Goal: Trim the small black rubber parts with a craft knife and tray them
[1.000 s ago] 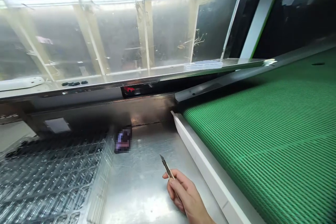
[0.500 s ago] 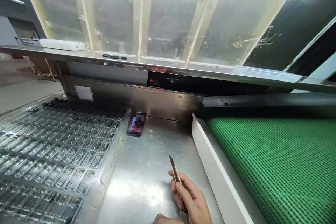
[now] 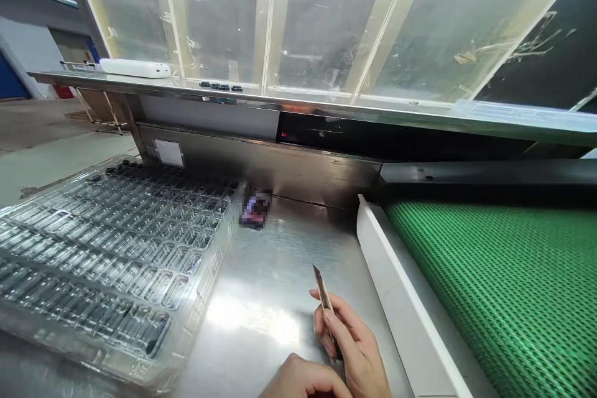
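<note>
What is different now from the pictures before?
The left hand has come into view at the bottom, beside the right hand. The camera has swung left, showing more of the clear tray. The right hand still grips the thin blade, tip pointing away, over the steel table.

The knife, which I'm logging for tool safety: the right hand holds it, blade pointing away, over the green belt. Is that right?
Not quite. The head view shows the right hand holding the knife over the bare steel table, left of the green belt. The blade does point away.

no readable text, labels or signs
</note>
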A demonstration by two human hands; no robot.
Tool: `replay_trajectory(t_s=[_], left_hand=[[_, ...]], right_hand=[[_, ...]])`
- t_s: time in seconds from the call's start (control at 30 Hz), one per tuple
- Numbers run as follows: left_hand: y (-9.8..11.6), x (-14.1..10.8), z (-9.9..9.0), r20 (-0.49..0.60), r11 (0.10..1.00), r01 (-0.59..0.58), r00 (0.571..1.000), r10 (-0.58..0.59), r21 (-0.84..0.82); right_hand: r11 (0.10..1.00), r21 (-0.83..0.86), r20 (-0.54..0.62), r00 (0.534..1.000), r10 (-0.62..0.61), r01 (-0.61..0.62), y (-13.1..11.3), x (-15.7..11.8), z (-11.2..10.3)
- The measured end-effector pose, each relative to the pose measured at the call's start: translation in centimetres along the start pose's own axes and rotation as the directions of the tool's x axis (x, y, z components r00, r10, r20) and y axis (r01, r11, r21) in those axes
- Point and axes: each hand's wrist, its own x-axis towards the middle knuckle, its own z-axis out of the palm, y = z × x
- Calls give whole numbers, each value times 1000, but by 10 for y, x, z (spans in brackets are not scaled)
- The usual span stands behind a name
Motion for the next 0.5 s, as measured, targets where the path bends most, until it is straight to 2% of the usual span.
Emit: replay_trajectory(t_s=[0.2, 0.4, 0.5], left_hand=[[5, 3, -1, 12, 987, 41, 999, -40, -156], [11, 3, 0, 46, 987, 64, 997, -58, -150], [13, 2, -1, 42, 985, 58, 998, -52, -161]], right_hand=[[984, 166, -7, 997, 75, -72, -6, 2, 8], [976, 205, -62, 994, 89, -75, -6, 6, 8], [972, 228, -44, 996, 74, -62, -6, 7, 8]])
